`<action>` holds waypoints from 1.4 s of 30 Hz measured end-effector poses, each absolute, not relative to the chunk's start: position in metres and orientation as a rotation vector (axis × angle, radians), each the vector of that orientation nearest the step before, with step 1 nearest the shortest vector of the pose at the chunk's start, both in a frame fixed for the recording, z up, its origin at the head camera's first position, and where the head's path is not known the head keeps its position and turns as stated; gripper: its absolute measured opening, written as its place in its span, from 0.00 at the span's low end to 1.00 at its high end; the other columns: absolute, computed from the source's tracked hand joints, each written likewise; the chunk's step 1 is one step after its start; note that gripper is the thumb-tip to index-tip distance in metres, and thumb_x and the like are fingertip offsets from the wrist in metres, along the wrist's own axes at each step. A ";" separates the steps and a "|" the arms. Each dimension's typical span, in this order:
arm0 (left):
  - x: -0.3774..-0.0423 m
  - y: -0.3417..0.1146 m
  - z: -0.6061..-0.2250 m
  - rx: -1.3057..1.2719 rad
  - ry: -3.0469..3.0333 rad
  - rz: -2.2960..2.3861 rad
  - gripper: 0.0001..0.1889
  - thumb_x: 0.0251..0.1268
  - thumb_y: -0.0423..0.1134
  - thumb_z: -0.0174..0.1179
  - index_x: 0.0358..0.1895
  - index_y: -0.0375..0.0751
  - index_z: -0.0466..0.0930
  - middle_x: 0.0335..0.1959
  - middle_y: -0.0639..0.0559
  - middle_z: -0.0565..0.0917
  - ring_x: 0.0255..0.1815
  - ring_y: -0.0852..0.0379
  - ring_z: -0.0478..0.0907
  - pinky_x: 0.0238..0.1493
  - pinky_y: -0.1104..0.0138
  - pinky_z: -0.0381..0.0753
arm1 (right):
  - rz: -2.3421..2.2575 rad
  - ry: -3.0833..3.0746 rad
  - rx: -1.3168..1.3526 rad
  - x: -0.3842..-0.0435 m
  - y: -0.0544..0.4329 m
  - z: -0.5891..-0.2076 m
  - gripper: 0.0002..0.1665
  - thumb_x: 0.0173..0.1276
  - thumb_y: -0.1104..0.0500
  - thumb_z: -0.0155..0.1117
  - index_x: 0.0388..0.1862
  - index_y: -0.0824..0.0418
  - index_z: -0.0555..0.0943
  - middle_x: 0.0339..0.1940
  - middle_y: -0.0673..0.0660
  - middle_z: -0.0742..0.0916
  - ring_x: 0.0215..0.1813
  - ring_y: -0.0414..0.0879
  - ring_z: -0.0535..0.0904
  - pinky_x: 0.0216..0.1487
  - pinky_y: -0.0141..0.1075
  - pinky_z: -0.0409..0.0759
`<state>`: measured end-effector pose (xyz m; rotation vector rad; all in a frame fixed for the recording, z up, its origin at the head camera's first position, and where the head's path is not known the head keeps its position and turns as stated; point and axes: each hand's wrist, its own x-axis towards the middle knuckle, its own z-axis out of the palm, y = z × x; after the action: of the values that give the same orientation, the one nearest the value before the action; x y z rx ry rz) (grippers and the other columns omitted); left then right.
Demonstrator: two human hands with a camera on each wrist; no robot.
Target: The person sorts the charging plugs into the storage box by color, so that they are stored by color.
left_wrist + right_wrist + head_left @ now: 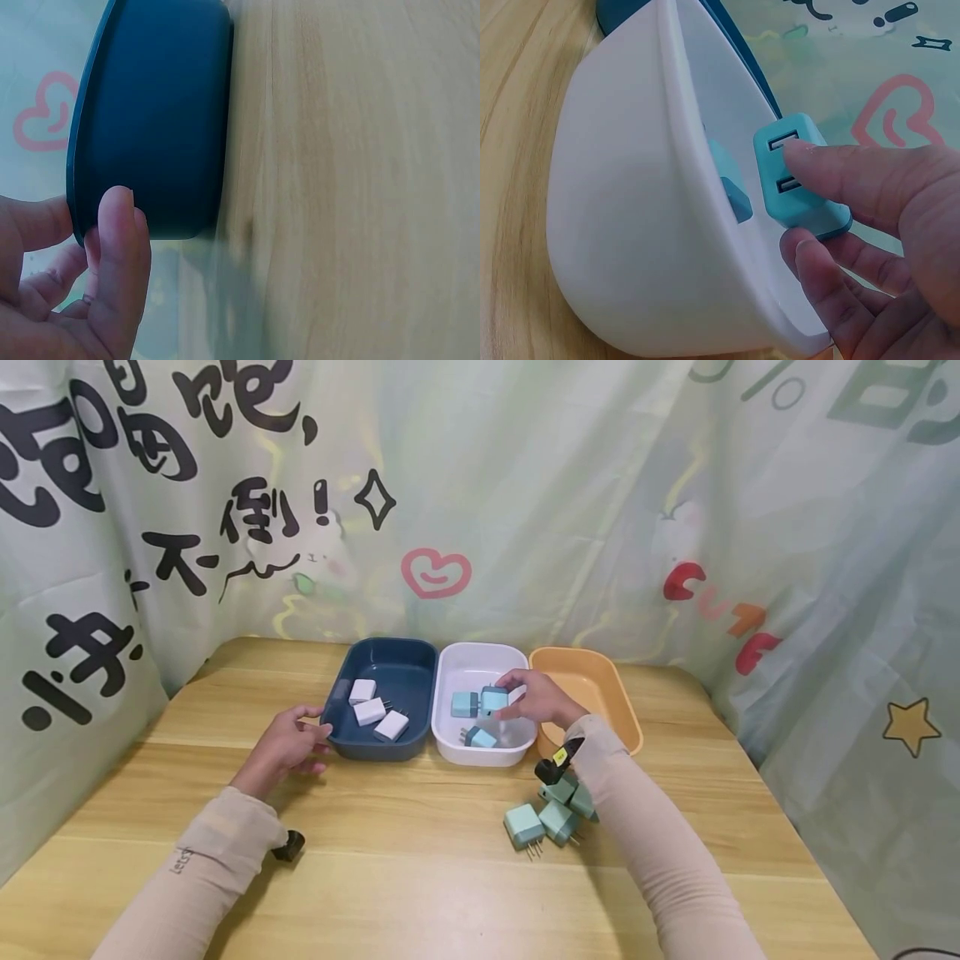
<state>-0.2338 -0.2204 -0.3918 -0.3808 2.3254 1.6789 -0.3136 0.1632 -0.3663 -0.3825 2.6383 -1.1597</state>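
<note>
My right hand (542, 697) pinches a light-blue USB wall charger (791, 169) between thumb and fingers, over the white bin (480, 758). Two USB ports face the thumb in the right wrist view. Inside that bin lie two more blue chargers, one farther back (462, 704) and one nearer the front (480, 737). At the left, my left hand (288, 745) grips the rim of a dark blue bin (161, 112) at its near left corner, thumb and fingers on either side. White chargers (369, 711) lie inside the dark blue bin.
An orange bin (581, 672) stands to the right of the white one, partly behind my right wrist. Several pale green chargers (523, 825) lie in a group on the wooden table (405, 885), partly under my right forearm. A printed curtain (525, 527) hangs behind.
</note>
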 end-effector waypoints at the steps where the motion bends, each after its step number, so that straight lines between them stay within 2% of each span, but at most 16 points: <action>1: -0.234 -0.221 -0.392 -0.383 2.323 1.680 0.27 0.75 0.35 0.50 0.73 0.37 0.55 0.50 0.36 0.71 0.43 0.44 0.77 0.33 0.59 0.85 | -1.159 2.640 -0.382 -0.314 0.163 -0.367 0.28 0.52 0.58 0.80 0.51 0.58 0.79 0.50 0.57 0.80 0.48 0.54 0.77 0.52 0.45 0.78; 7: -0.234 -0.222 -0.393 -0.378 2.317 1.688 0.27 0.75 0.35 0.50 0.73 0.36 0.56 0.50 0.36 0.71 0.42 0.44 0.78 0.33 0.59 0.85 | -1.158 2.643 -0.389 -0.314 0.163 -0.367 0.27 0.53 0.60 0.79 0.52 0.60 0.79 0.50 0.58 0.80 0.47 0.55 0.78 0.52 0.45 0.78; 14: -0.234 -0.223 -0.394 -0.372 2.322 1.688 0.27 0.75 0.35 0.50 0.74 0.36 0.55 0.50 0.36 0.71 0.42 0.45 0.78 0.32 0.59 0.85 | -1.205 2.645 -0.390 -0.311 0.167 -0.364 0.25 0.59 0.61 0.74 0.54 0.66 0.77 0.52 0.64 0.80 0.50 0.54 0.77 0.52 0.44 0.78; 21: -0.234 -0.224 -0.392 -0.371 2.333 1.676 0.28 0.75 0.36 0.50 0.74 0.37 0.55 0.50 0.36 0.71 0.42 0.45 0.78 0.33 0.59 0.85 | -1.346 2.580 -0.396 -0.302 0.176 -0.367 0.21 0.66 0.61 0.67 0.55 0.68 0.76 0.49 0.60 0.80 0.46 0.53 0.81 0.48 0.41 0.83; 25: -0.234 -0.224 -0.391 -0.353 2.333 1.679 0.28 0.75 0.35 0.50 0.74 0.36 0.55 0.50 0.36 0.71 0.40 0.47 0.78 0.33 0.59 0.85 | -1.439 2.551 -0.364 -0.289 0.183 -0.368 0.18 0.70 0.62 0.62 0.56 0.68 0.76 0.49 0.61 0.80 0.47 0.53 0.82 0.48 0.41 0.83; 29: -0.235 -0.224 -0.391 -0.354 2.330 1.675 0.28 0.75 0.35 0.51 0.74 0.37 0.55 0.50 0.36 0.71 0.40 0.47 0.78 0.33 0.59 0.85 | -1.536 2.499 -0.358 -0.274 0.190 -0.371 0.15 0.72 0.62 0.60 0.54 0.68 0.76 0.51 0.66 0.79 0.46 0.53 0.82 0.47 0.40 0.83; 35: -0.236 -0.224 -0.392 -0.382 2.331 1.664 0.28 0.75 0.36 0.50 0.74 0.39 0.55 0.52 0.35 0.71 0.42 0.45 0.78 0.34 0.59 0.85 | -1.620 2.438 -0.369 -0.254 0.203 -0.372 0.15 0.71 0.64 0.60 0.53 0.71 0.75 0.52 0.70 0.79 0.45 0.55 0.83 0.46 0.42 0.83; 42: -0.234 -0.222 -0.393 -0.370 2.336 1.668 0.28 0.75 0.36 0.51 0.75 0.39 0.55 0.51 0.36 0.72 0.43 0.44 0.77 0.34 0.59 0.85 | -1.664 2.431 -0.460 -0.228 0.228 -0.376 0.14 0.69 0.66 0.61 0.50 0.73 0.75 0.50 0.69 0.79 0.44 0.55 0.82 0.43 0.40 0.84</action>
<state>-0.2339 -0.2225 -0.3930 -0.3698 2.3364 1.6682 -0.2284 0.2279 -0.3758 -0.4603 2.4313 -1.6639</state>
